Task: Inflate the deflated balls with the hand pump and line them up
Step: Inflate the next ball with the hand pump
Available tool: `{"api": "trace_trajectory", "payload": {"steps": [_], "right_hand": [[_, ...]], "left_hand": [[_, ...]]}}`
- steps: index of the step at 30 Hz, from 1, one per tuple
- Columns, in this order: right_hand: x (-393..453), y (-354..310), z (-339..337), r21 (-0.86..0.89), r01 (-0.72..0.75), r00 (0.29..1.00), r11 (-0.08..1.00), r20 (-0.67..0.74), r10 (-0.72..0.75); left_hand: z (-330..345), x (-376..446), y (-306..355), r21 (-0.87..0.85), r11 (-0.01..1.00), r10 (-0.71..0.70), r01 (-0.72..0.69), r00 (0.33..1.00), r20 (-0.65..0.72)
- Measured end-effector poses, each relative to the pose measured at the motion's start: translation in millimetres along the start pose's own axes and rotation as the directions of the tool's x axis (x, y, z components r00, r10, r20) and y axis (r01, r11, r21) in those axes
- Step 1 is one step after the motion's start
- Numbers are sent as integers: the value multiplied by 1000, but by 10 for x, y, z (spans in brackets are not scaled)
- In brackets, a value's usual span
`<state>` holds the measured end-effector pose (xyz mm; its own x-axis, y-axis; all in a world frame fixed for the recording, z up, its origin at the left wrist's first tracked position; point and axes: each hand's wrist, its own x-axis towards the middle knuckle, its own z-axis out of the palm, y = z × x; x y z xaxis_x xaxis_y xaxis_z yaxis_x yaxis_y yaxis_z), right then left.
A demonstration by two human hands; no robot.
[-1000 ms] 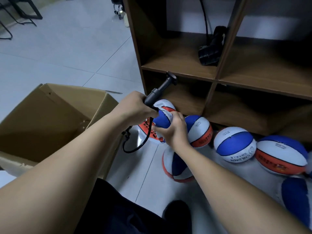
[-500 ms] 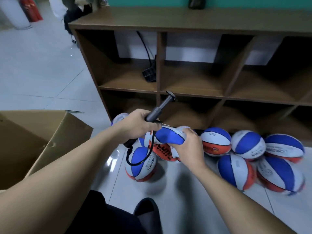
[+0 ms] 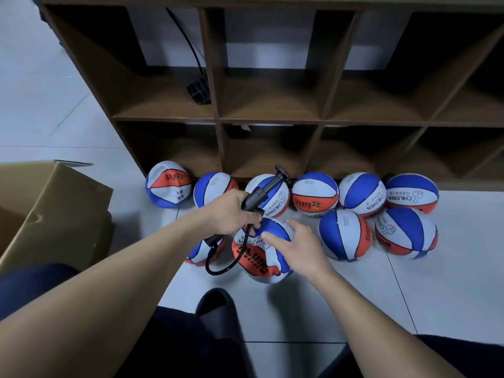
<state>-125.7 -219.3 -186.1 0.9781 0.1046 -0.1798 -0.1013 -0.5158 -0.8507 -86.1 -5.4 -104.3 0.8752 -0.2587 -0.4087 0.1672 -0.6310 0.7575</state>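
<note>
- Pale floor tiles [image 3: 409, 290] run up to a brown cubby shelf [image 3: 272, 118] along the back wall; a black cable and plug [image 3: 198, 90] lie in its upper left compartment
- Six red, white and blue balls sit in a row against the foot of the shelf; the leftmost ball [image 3: 167, 188] looks dented and soft; the rightmost ball [image 3: 411, 192] reads "CHILDREN"
- Two more round balls rest just in front of that row at the right, one [image 3: 345, 236] beside the other [image 3: 406, 233], the pair touching
- A person's left hand [image 3: 226, 214] wraps its fingers round the body of a black hand pump [image 3: 261, 190], whose T-handle tilts up toward the shelf; the grip is closed tight on the barrel
- The pump's black hose [image 3: 221, 264] loops down from the hand and curls back up to the wrinkled, deflated ball [image 3: 259, 252] held near the middle of the floor
- The right hand [image 3: 294, 244] lies on that ball's right side, fingers curled over its blue top panel, holding it; the grip is on the ball
- Another ball [image 3: 203, 252] lies partly hidden under the left wrist, just left of the held one
- An open cardboard box [image 3: 54, 214] stands at the left; a dark slipper [image 3: 215, 306] shows below the hands
</note>
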Motion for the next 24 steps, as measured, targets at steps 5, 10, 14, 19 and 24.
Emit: {"api": "trace_trajectory", "payload": {"steps": [5,10,14,19,24], "right_hand": [[-7,228,70,-160,82,987,984,-123,-102],[3,318,110,-249,121,979,961,-132,-158],[-10,238,163,-280,135,974,951,-137,-179],[-34,193,174,-286,177,961,942,-157,-229],[-30,183,169,-253,188,956,949,-173,-236]], "left_hand": [[7,-7,0,98,995,27,-23,999,-39],[4,-47,-20,57,998,31,-29,999,-43],[10,-57,-40,53,998,35,-33,999,-27],[14,-27,-75,84,996,36,-33,998,-44],[21,10,-98,121,992,37,-28,997,-73]]}}
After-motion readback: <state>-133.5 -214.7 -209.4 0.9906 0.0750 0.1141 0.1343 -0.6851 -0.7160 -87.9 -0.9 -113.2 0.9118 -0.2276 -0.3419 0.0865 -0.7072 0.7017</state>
